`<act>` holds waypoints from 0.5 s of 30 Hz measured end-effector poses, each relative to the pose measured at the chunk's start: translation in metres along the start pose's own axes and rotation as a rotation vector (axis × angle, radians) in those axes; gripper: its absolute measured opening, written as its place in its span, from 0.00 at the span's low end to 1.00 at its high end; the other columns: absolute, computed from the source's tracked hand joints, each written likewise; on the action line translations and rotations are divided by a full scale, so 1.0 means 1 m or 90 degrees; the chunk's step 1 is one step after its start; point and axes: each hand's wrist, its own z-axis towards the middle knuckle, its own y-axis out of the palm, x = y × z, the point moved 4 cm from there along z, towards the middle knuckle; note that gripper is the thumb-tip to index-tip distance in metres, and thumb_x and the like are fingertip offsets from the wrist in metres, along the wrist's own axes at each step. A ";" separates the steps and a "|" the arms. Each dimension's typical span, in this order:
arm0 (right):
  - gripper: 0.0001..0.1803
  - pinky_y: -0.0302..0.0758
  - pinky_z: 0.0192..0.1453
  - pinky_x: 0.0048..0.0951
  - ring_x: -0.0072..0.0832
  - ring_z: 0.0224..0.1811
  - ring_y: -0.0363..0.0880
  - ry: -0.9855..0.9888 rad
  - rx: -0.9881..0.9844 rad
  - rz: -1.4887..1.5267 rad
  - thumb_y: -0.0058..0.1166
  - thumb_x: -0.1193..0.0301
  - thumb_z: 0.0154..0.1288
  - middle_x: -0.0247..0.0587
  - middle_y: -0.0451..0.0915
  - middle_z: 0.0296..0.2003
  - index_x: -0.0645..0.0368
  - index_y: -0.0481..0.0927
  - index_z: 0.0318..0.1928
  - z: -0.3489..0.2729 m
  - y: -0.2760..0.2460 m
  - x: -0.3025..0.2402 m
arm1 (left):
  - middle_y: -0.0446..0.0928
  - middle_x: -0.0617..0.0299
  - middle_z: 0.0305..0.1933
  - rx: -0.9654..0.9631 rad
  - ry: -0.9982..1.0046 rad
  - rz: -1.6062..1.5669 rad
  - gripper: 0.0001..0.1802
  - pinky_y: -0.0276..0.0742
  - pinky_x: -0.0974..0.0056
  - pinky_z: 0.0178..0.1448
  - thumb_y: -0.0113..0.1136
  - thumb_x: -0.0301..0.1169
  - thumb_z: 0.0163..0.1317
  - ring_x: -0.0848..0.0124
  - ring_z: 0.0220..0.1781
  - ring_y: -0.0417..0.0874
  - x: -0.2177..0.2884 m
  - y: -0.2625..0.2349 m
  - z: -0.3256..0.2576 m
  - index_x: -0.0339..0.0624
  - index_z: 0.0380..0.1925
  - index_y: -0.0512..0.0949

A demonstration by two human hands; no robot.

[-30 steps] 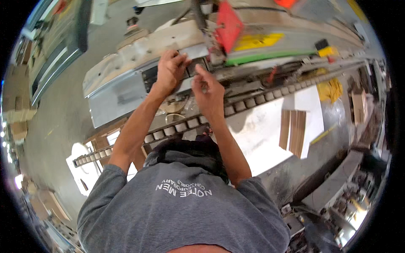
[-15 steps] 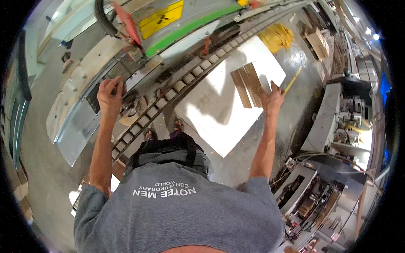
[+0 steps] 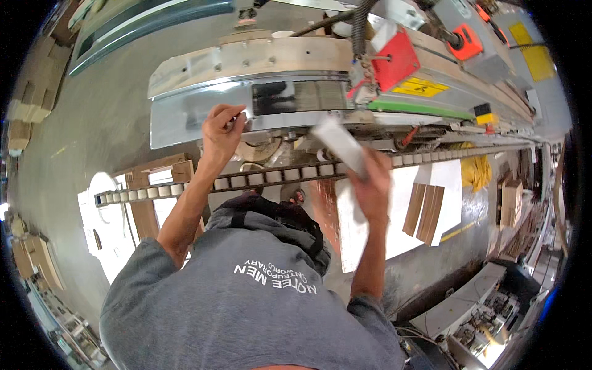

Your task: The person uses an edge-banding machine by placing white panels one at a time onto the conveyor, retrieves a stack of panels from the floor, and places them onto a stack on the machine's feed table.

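Observation:
In my right hand [image 3: 371,185] is a flat, narrow white strip [image 3: 339,143], smeared by motion and slanting up and left toward the machine bed. My left hand [image 3: 222,132] is closed, thumb and fingers pressed together at the near edge of the metal machine bed [image 3: 197,120]. Whatever may be in those fingers, I cannot make out. Just right of that hand a dark panel [image 3: 274,98] is set in the bed, beside a grey-brown slatted section [image 3: 320,95]. Two groups of brown strips [image 3: 430,213] lie on a white board [image 3: 394,237] at the right.
A rail of white rollers [image 3: 256,179] crosses between my body and the machine. A red guard [image 3: 396,58] and a hose [image 3: 361,31] stand over the bed. Yellow cloth [image 3: 476,172] and a cardboard box [image 3: 510,202] are at far right. More panels [image 3: 111,231] lie left.
My view has turned right to left, toward the machine. My right hand has left the brown strips and carries a white strip across the roller rail. My left hand stays by the bed.

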 end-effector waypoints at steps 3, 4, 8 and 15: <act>0.34 0.64 0.69 0.50 0.50 0.61 0.71 -0.175 -0.123 0.034 0.72 0.75 0.51 0.49 0.77 0.52 0.63 0.77 0.61 0.059 0.100 -0.053 | 0.83 0.56 0.37 0.063 -0.008 0.032 0.12 0.75 0.66 0.32 0.68 0.20 0.58 0.68 0.29 0.78 -0.026 -0.044 -0.003 0.38 0.43 0.87; 0.33 0.65 0.68 0.50 0.48 0.62 0.70 -0.215 -0.138 0.039 0.71 0.75 0.51 0.48 0.76 0.54 0.63 0.78 0.61 0.075 0.125 -0.072 | 0.83 0.56 0.37 0.074 -0.011 0.038 0.12 0.75 0.66 0.32 0.68 0.20 0.58 0.68 0.29 0.78 -0.031 -0.057 -0.004 0.38 0.43 0.87; 0.31 0.66 0.66 0.47 0.47 0.62 0.67 -0.348 -0.108 -0.005 0.70 0.77 0.53 0.46 0.74 0.56 0.62 0.79 0.59 0.117 0.190 -0.126 | 0.83 0.56 0.37 0.114 -0.058 0.064 0.14 0.77 0.65 0.34 0.68 0.20 0.57 0.67 0.33 0.80 -0.037 -0.096 -0.004 0.39 0.44 0.87; 0.27 0.76 0.53 0.40 0.38 0.47 0.77 -0.090 -0.099 0.209 0.64 0.74 0.63 0.50 0.78 0.47 0.68 0.75 0.62 0.085 0.200 -0.155 | 0.83 0.55 0.41 0.042 -0.033 0.176 0.17 0.80 0.58 0.46 0.74 0.26 0.53 0.59 0.45 0.81 -0.057 -0.114 0.010 0.43 0.46 0.87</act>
